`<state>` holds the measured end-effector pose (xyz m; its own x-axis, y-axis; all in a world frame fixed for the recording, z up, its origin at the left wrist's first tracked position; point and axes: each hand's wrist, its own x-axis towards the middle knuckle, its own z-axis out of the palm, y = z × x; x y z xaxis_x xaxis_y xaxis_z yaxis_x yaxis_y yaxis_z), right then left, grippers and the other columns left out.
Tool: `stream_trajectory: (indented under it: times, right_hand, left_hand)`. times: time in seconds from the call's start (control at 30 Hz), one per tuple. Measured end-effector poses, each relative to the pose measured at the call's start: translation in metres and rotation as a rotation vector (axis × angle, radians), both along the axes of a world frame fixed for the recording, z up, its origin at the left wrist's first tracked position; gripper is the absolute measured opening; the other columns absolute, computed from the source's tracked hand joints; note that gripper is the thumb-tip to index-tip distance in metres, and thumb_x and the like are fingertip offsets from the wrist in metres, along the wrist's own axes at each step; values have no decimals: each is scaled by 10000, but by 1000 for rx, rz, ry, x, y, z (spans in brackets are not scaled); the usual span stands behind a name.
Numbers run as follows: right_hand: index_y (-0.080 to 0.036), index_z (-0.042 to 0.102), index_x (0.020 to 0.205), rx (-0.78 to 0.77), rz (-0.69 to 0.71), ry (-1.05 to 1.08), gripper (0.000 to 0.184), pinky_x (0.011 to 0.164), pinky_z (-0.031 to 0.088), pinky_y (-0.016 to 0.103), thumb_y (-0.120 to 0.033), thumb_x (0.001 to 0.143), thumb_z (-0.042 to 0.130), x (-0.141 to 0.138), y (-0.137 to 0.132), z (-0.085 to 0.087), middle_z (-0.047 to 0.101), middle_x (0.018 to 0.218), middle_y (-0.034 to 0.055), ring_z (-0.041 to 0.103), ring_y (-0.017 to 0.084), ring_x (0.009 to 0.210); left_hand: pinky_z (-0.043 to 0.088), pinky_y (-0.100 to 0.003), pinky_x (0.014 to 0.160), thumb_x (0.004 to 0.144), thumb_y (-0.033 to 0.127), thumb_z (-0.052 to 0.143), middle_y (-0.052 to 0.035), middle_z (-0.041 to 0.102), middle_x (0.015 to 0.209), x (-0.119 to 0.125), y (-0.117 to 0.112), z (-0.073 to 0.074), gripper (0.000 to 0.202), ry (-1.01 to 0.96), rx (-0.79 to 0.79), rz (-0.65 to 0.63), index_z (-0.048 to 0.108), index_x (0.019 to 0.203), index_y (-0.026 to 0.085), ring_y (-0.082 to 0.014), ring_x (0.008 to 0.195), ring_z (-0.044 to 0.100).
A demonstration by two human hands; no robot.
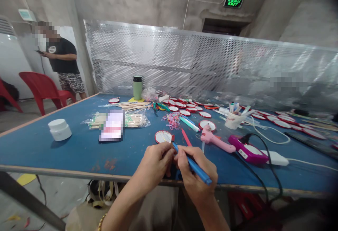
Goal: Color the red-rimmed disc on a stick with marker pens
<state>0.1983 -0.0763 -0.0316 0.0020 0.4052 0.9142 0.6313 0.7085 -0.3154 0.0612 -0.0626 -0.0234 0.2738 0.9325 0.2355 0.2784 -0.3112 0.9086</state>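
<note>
near the front edge of the table (79, 155), beside a red-rimmed white disc (162, 137), our left hand (154, 159) pinches a small reddish piece (173, 138), perhaps steadying it for the blue pen (198, 170) our right hand (194, 185) grips.

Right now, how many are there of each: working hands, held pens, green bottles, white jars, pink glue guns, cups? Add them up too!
Working hands, left hand and right hand: 2
Held blue pen: 1
Green bottle: 1
White jar: 1
Pink glue gun: 1
Cup: 1
Total: 7
</note>
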Motion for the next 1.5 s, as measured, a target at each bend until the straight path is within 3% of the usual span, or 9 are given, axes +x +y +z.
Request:
stream_trajectory:
  times: [1.5]
  right_hand:
    - [-193, 669, 891, -13, -14, 19, 87, 591, 520, 201, -186, 925, 590, 0, 1, -3, 713, 699, -17, 679, 106, 568]
  left_hand:
    - [340, -202, 497, 949, 360, 413, 27, 510, 497, 1, 0, 1, 338, 22, 12, 7, 475, 663, 191, -101, 465, 474]
